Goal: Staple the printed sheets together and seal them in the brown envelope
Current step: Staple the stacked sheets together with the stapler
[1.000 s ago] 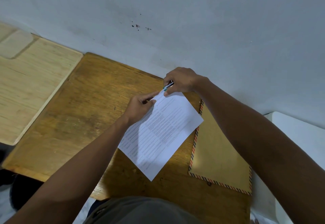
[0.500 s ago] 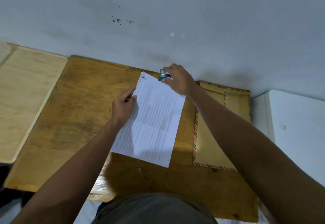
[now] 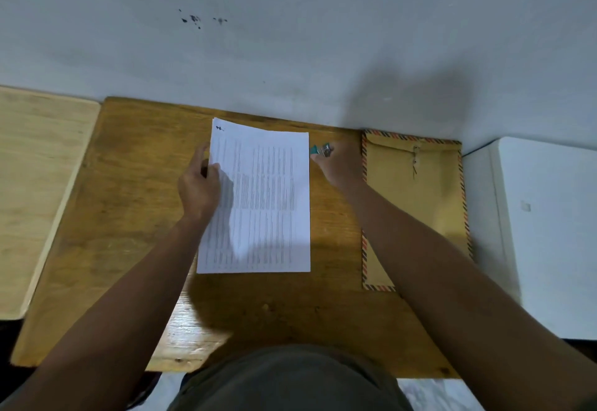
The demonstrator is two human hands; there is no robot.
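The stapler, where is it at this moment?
In the head view the stapler is in the right hand, just right of the printed sheets' top right corner and left of the brown envelope.

Printed sheets (image 3: 268, 197) lie left of brown envelope (image 3: 416, 204).

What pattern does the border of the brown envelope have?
The brown envelope has a border of diagonal red and dark stripes, seen in the head view.

Worn wooden desk (image 3: 129, 204) with glossy varnish patch near front, matt white paper sheets (image 3: 268, 204), matt brown paper envelope (image 3: 416, 204), stapler (image 3: 321, 150) shiny metal with teal plastic.
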